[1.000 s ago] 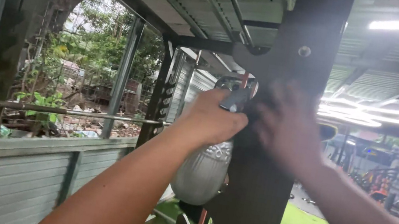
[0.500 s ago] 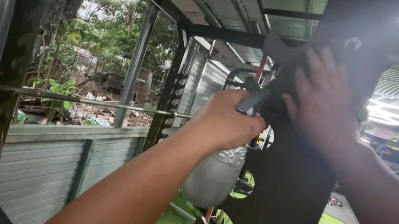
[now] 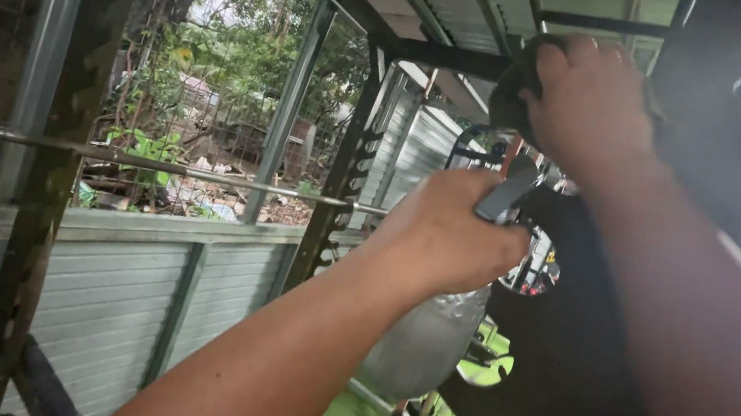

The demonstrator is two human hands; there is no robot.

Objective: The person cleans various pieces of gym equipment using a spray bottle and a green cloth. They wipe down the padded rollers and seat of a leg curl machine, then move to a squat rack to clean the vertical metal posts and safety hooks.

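The spray bottle [image 3: 428,340] hangs left of the black rack plate [image 3: 584,378], its trigger gripped in the left hand [image 3: 452,233]'s closed fingers. The right hand [image 3: 587,104] has risen up the plate, pressing a dark cloth [image 3: 511,91]; wiping has moved higher.

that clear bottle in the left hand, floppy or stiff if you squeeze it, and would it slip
The bottle looks like thin clear plastic, so it would probably dent under a squeeze. Its surface seems wet or beaded, so it may be slippery. The left hand grips the dark trigger top rather than the body, which likely gives a surer hold.
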